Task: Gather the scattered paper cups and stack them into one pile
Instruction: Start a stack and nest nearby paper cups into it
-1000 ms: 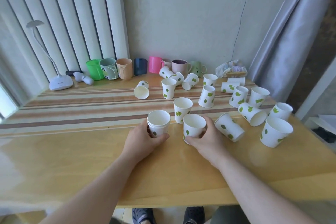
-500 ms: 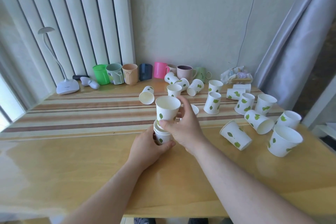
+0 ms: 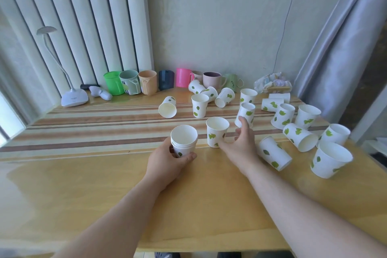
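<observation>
Currently: stack [image 3: 184, 140] upright on the table [image 3: 104, 174], clasped low by the left hand [image 3: 167, 162]; right hand [image 3: 240, 144] open, empty, fingers spread beside the nearest cup [image 3: 216, 132].

Risk: a hasty reach could tip that light cup or knock the tilted cup [image 3: 245, 115] just behind the fingertips. Loose cups lie scattered right and rear. Legible writing: "SMILE" on the green mug [image 3: 232, 81].

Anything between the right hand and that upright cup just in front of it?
Nothing visible. The right hand is open, right beside the upright cup, with no other cup between them. The left hand holds the stack close by.
</observation>
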Demonstrator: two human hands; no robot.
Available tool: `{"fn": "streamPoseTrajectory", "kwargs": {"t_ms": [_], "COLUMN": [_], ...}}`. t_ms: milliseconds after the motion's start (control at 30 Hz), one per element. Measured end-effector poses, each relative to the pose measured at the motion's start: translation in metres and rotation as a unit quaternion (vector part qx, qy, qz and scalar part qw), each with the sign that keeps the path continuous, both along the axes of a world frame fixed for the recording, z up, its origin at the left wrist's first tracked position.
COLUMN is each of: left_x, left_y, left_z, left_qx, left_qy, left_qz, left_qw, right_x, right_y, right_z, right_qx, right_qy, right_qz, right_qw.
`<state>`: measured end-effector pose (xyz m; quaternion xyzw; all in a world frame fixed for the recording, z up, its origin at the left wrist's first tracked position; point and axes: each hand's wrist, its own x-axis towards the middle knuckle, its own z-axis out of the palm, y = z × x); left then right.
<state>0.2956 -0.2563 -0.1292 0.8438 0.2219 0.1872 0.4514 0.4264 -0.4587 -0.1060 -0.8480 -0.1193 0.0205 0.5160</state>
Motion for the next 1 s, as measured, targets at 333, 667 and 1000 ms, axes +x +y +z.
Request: {"fn": "streamPoseTrajectory", "kwargs": {"t_ms": [333,667,1000], "left_x": [0.006,0.003,0.001], "left_y": [0.008,-0.005,-0.004], "left_z": [0.010,0.001,-0.002], "left_qx": [-0.064,0.097,0.113], "left_qy": [0.019,0.001,-0.005], "left_qz": [-0.041,0.024,0.021], "left_qw": [0.997,0.995,0.993], "right_x": [0.013,0.000,-0.050], "right_y": [0.024,0.030,0.078], "right_z": [-0.026,0.016,0.045], "right_qx": [-0.029,0.166,0.107], "right_qy": [-0.016,0.020,-0.058], "right_qz": [-0.011,0.021,0.143], "right_qw": [0.999,0.986,0.982]}}
